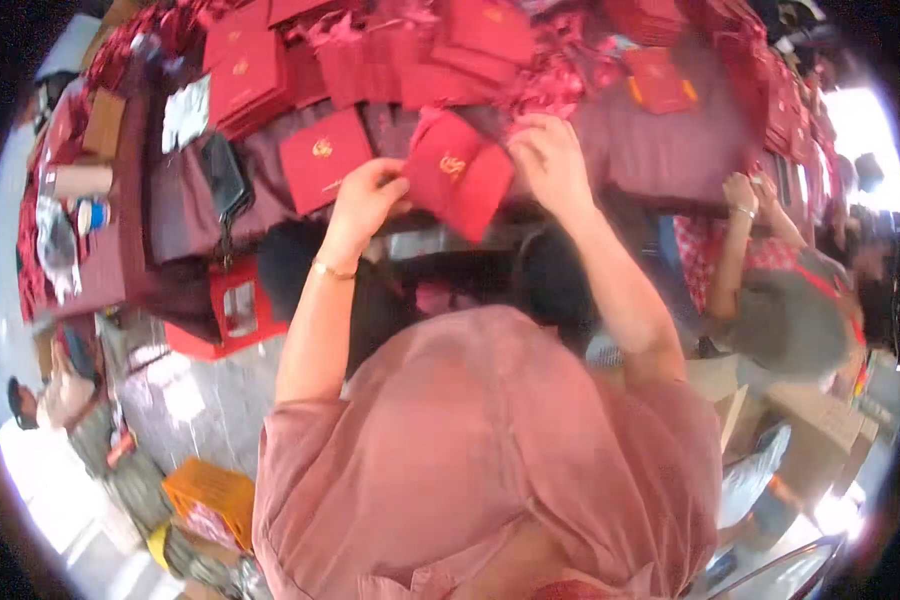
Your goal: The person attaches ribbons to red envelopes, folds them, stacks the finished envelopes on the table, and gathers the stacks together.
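- A red packet (457,172) with a gold emblem is held up at the upper centre of the frame, tilted so that one corner points downward.
- Its left edge is pinched between the thumb and fingers of the left hand (372,196); a thin bracelet (334,270) is worn on that wrist.
- The right hand (548,158) is placed at the packet's upper right edge with its fingers curled; whether the edge is gripped or only touched cannot be told.
- A second red packet (324,163), also marked in gold, is laid flat just left of the held one, on a dark maroon cloth (660,162).
- Red packets are piled in a stack (242,85) at the upper left, with a crumpled white wrapper (185,113) and a black case (226,177) set near it.
- At the upper right, a red item with yellow edges (661,83) is seen on the cloth.
- At the right of the frame, a co-worker's hands (753,195) are held close together at the cloth's edge.
- Cardboard boxes (815,430) are seen at the lower right, and an orange crate (210,499) at the lower left.
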Demonstrator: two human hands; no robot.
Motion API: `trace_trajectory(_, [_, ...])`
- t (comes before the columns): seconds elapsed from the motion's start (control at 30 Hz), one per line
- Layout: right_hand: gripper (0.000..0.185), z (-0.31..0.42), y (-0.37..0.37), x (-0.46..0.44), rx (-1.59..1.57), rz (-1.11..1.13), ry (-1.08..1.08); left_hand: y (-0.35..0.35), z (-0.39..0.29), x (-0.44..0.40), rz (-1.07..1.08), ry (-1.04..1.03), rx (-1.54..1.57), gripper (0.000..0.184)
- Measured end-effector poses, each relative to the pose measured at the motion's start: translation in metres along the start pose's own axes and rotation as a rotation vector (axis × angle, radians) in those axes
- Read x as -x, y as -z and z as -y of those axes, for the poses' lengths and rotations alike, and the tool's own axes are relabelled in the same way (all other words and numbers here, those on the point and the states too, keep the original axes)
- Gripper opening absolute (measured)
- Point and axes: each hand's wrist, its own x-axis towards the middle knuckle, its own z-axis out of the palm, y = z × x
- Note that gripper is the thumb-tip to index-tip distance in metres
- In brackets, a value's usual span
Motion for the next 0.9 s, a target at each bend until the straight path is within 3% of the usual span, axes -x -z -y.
trace_trajectory(0.07, [0.009,0.02,-0.012,-0.002,-0.231,0.088,-0.041,0.002,0.009,-0.002,0.048,-0.029,0.032,0.022])
trace_trajectory(0.2, [0.009,0.052,-0.041,0.003,-0.377,0.14,-0.122,0.0,0.011,-0.001,0.053,-0.03,0.079,0.024])
trace_trajectory(0.73, [0.01,0.065,-0.064,0.014,-0.204,0.149,-0.089,-0.003,0.011,0.006,0.056,0.01,0.123,0.022])
trace_trajectory(0.9, [0.009,0.066,-0.061,0.012,-0.096,0.12,-0.03,0.0,0.016,0.004,0.064,0.051,0.267,0.022])
